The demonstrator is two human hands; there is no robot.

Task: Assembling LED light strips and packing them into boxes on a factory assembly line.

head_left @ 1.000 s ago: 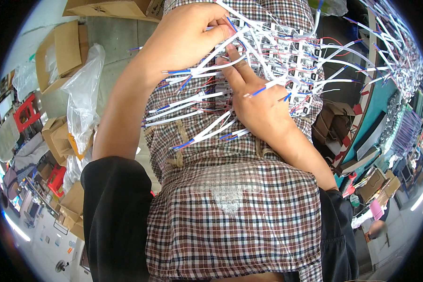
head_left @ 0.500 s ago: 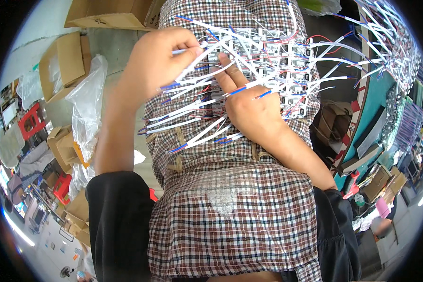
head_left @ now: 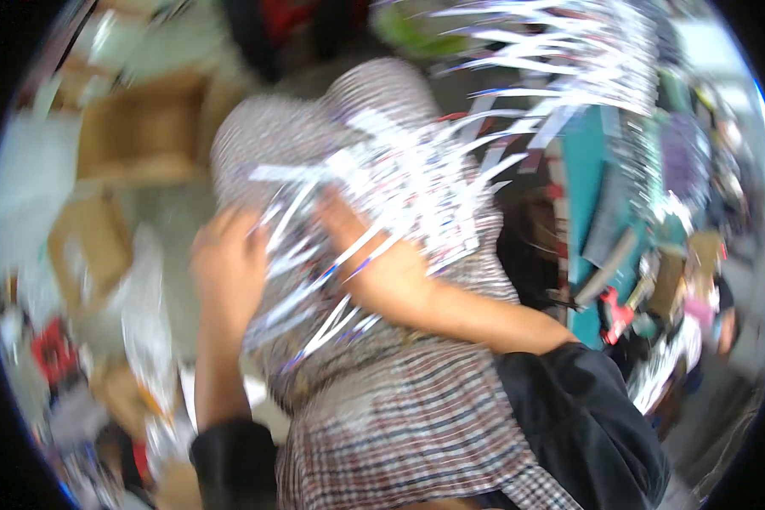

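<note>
The whole picture is smeared by motion. Across my lap, on a checked apron [head_left: 408, 416], lies a sheet of small silvery-white modules [head_left: 446, 204] with white leads sticking out on both sides. My right hand [head_left: 382, 276] rests over the near left part of the sheet, its visible fingers stretched out onto the modules. Some white leads [head_left: 370, 259] with blue and red ends cross over it. To the left, my left hand [head_left: 229, 255] is raised beside the lead ends; its fingers are too blurred to show whether they hold a lead.
A teal-topped table [head_left: 582, 170] stands at the right, a large bundle of white leads [head_left: 569, 51] on its far end. On the floor at the left are an open cardboard box [head_left: 140, 127], another carton [head_left: 89, 246] and clear plastic bags [head_left: 149, 314]. A red stool [head_left: 55, 348] is farther left.
My view has swung, shifting the lap and sheet left and down in the picture. My left hand has drawn back from the sheet toward the lead ends; my right hand remains on the modules.
</note>
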